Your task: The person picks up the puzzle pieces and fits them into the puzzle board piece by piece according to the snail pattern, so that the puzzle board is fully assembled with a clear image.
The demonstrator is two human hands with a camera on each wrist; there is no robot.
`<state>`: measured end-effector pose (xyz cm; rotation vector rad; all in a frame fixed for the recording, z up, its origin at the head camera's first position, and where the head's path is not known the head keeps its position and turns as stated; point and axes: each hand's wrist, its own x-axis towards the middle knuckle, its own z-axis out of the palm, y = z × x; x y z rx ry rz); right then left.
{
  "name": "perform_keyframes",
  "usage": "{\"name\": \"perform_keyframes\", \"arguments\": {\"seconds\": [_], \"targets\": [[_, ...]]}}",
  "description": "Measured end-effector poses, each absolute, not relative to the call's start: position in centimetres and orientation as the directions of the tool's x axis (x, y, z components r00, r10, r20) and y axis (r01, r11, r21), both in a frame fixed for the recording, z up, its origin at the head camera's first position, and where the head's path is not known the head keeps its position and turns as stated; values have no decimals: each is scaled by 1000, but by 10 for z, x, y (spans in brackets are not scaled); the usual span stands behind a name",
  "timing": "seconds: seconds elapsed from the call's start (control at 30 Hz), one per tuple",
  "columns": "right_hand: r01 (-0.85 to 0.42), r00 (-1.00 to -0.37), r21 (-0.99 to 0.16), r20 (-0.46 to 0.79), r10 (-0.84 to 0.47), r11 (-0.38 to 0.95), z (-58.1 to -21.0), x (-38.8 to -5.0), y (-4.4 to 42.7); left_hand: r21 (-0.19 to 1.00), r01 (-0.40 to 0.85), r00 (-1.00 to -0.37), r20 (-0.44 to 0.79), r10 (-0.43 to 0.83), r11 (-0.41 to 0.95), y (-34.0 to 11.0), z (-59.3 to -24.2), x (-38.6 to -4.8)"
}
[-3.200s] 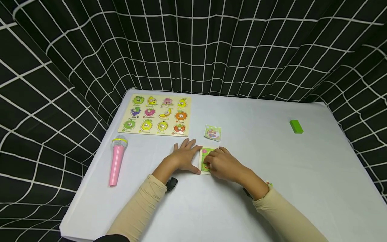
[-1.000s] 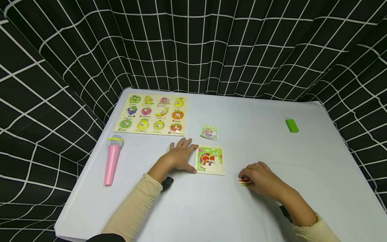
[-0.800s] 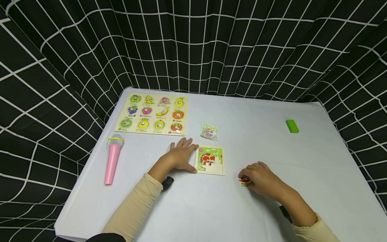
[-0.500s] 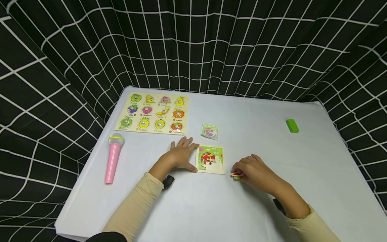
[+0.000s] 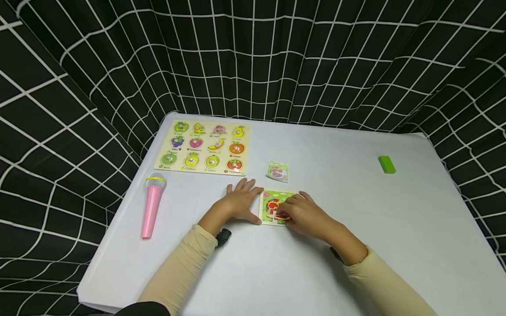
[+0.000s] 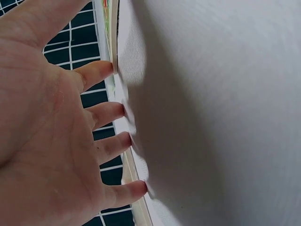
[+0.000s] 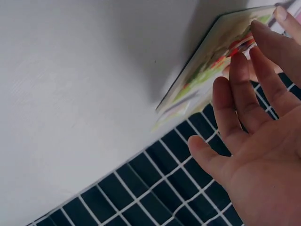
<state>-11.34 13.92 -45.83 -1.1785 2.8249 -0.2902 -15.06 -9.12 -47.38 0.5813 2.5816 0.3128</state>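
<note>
A small square jigsaw puzzle board [image 5: 269,205] with a red snail picture on green lies on the table in the head view. My left hand [image 5: 239,205] rests at its left edge, fingers spread, thumb and index finger touching the frame's corners. In the left wrist view the left hand's palm [image 6: 51,122] faces the camera. Over the board's lower right part, my right hand [image 5: 306,216] pinches a red-and-green puzzle piece [image 5: 283,216]. The right wrist view has the right hand [image 7: 263,122] with thumb and fingertips at the puzzle board [image 7: 207,68]; fingers partly hide the piece.
A wooden fruit knob puzzle [image 5: 203,147] lies at the back left, with a pink toy microphone [image 5: 151,210] in front of it. A small picture card [image 5: 278,171] lies behind the board. A green block [image 5: 387,164] stands far right. Black grid curtains [image 5: 253,57] surround the table.
My right hand has carried the puzzle piece left from the table beside the board to the board's lower right area, where a bare patch showed. My left hand stays at the board's edge.
</note>
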Motion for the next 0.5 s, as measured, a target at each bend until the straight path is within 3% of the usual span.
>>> {"name": "perform_keyframes", "arguments": {"seconds": [0.5], "targets": [[-717,-687,-189,21,-727,672,-463,-118,128,312,338,-797,-406,446,888,-90,-474,-151]]}}
